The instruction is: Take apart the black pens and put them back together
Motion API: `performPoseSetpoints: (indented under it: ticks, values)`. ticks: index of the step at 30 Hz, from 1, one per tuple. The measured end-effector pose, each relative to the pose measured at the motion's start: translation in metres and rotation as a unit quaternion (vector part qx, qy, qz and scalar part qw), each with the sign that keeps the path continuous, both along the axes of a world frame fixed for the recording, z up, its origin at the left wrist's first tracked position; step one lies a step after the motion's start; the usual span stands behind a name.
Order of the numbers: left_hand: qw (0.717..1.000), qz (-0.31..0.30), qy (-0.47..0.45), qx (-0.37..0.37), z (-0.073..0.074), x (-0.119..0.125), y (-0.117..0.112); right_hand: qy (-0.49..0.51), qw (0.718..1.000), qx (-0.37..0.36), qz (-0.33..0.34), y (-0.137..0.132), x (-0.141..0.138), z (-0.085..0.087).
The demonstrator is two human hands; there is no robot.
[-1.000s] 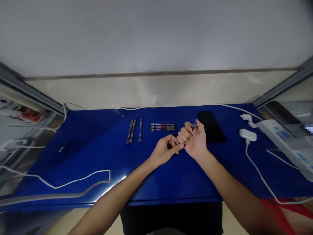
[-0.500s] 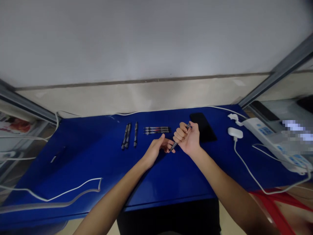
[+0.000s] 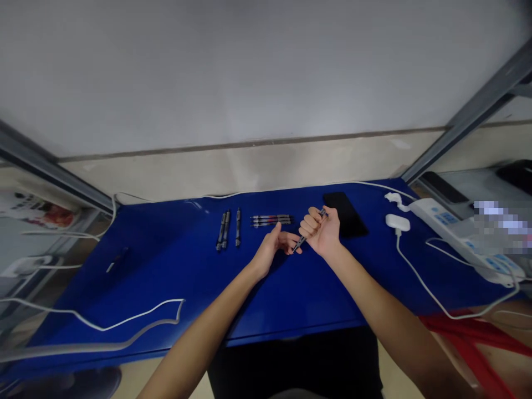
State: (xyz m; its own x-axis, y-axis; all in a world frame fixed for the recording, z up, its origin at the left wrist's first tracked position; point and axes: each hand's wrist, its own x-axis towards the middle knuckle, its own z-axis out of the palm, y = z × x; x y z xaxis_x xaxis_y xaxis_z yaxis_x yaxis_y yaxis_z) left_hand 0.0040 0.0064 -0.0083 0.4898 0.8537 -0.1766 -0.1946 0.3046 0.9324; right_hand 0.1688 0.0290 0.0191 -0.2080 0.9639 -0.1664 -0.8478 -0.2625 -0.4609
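Note:
In the head view my right hand [image 3: 318, 231] is closed round a dark pen [image 3: 300, 243], its fingers wrapped over the barrel. The pen slants down and left, with its pointed end out by my left hand [image 3: 274, 246]. My left thumb stands up, apart from its loosely bent fingers, which reach to the pen's tip; whether they touch it I cannot tell. Just beyond my left hand lie several slim pen refills [image 3: 272, 220] side by side, partly hidden by the thumb. Left of these, a single pen [image 3: 238, 227] and a pair of pens [image 3: 223, 230] lie lengthwise.
A black tablet-like slab [image 3: 347, 213] lies on the blue table [image 3: 166, 271] behind my right hand. At right are a white earbud-type case [image 3: 398, 223] on a cable and a white power strip [image 3: 465, 238]. A small dark item [image 3: 116, 259] and white cables [image 3: 137, 318] lie left.
The view has shifted a little, so the things on the table's left side appear farther right. Both hands keep nearly the same pose round the pen.

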Motion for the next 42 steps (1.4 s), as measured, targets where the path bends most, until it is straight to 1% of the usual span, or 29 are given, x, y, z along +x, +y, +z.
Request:
performPoseSetpoints:
  ticks: [5,8,14,24,31,37,42]
  values:
    - [1.0,0.008,0.002,-0.001,0.0032,0.001,-0.0003,0.0,1.0,-0.013,-0.016,0.0009,0.0004,-0.0017]
    - [1.0,0.008,0.005,0.003,0.0028,0.0009,-0.0004,-0.001,1.0,-0.003,-0.02,0.0013,0.0008,-0.0025]
    - [1.0,0.012,0.007,0.008,0.0001,0.0005,-0.0003,0.001,1.0,0.002,-0.014,0.001,0.0011,-0.003]
    - [1.0,0.017,0.013,0.007,0.0031,0.0024,-0.0011,-0.006,1.0,-0.009,-0.011,-0.0003,0.0001,-0.0017]
    - [0.999,0.013,0.028,0.026,0.0018,0.0015,-0.0003,-0.011,1.0,-0.004,0.005,-0.0028,-0.002,0.0008]
    - [0.999,0.011,0.032,0.036,0.0025,0.0012,-0.0004,-0.011,1.0,-0.01,0.01,-0.0015,-0.0013,-0.0009]
    - [0.998,0.007,0.042,0.044,0.0043,0.0007,-0.0009,-0.008,1.0,-0.011,0.002,-0.0002,-0.0001,-0.0018]
